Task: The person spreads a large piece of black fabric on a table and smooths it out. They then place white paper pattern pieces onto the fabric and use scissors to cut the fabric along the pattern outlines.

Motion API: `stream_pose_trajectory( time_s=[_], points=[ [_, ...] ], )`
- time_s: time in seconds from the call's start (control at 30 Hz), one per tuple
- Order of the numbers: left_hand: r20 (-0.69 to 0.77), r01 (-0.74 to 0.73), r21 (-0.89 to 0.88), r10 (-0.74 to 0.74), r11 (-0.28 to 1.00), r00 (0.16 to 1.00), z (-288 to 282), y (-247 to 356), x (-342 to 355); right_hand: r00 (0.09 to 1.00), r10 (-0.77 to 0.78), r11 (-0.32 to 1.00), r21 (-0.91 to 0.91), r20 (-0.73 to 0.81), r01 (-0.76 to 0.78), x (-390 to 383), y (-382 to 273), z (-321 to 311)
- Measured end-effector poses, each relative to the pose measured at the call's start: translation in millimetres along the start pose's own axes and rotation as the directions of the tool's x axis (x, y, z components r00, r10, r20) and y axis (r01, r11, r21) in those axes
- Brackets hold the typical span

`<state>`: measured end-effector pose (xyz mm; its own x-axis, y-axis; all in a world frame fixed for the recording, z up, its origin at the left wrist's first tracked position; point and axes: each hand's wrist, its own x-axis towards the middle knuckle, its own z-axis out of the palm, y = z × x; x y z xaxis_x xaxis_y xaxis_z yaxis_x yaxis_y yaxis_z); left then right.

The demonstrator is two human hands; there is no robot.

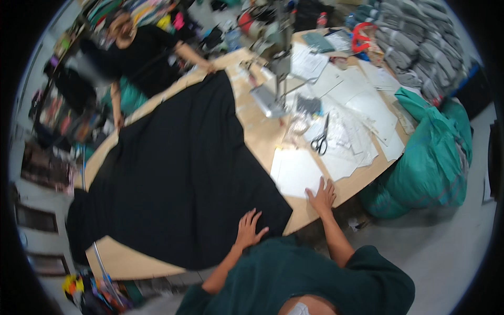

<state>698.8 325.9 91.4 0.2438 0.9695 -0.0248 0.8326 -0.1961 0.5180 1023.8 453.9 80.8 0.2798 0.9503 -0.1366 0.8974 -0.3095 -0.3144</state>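
Cloth [178, 173]: one, black, large, spread over the counter [257, 126], its left end hanging past the edge. Left hand [249, 229]: palm down on the cloth's near right part, fingers spread, grasping nothing. Right hand [322, 198]: well apart from the left, fingers spread, at the near right edge of a white sheet [296, 170]; grasping nothing. Scissors [321, 139]: one pair, black-handled, on papers [346, 149] beyond the sheet. Co-worker [139, 60]: in black, across the counter, both hands at the cloth's far side; their grip cannot be told. Bag [430, 163]: green, bulging, right of the counter.
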Motion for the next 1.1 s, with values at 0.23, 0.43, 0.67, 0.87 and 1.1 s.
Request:
stream_pose_trajectory(
  time_s=[0.23, 0.43, 0.67, 0.87, 1.1],
  points=[
    [0.122, -0.014, 0.055, 0.008, 0.998, 0.992, 20, -14, -7, 0.970, 0.227, 0.971, 0.059, 0.084, -0.233, -11, 11, 15],
    [-0.189, -0.015, -0.061, 0.003, 0.998, 0.982, -5, -20, -9, 0.941, 0.296, 0.876, 0.345, 0.166, -0.336, -4, 49, 26],
    [-0.657, 0.545, -0.103, -0.469, 0.832, 0.591, -46, -89, -106, 0.986, 0.152, 0.954, 0.268, -0.061, -0.131, -68, 49, 32],
    [-0.606, 0.952, -0.221, -0.794, 0.212, 0.036, -30, -128, -204, 0.961, 0.274, 0.920, 0.301, -0.033, -0.252, -86, 14, 24],
    [-0.527, 0.918, -0.380, -0.842, 0.112, -0.116, -15, -152, -211, 0.912, 0.409, 0.765, 0.534, 0.030, -0.360, -73, 62, 58]
  ],
)
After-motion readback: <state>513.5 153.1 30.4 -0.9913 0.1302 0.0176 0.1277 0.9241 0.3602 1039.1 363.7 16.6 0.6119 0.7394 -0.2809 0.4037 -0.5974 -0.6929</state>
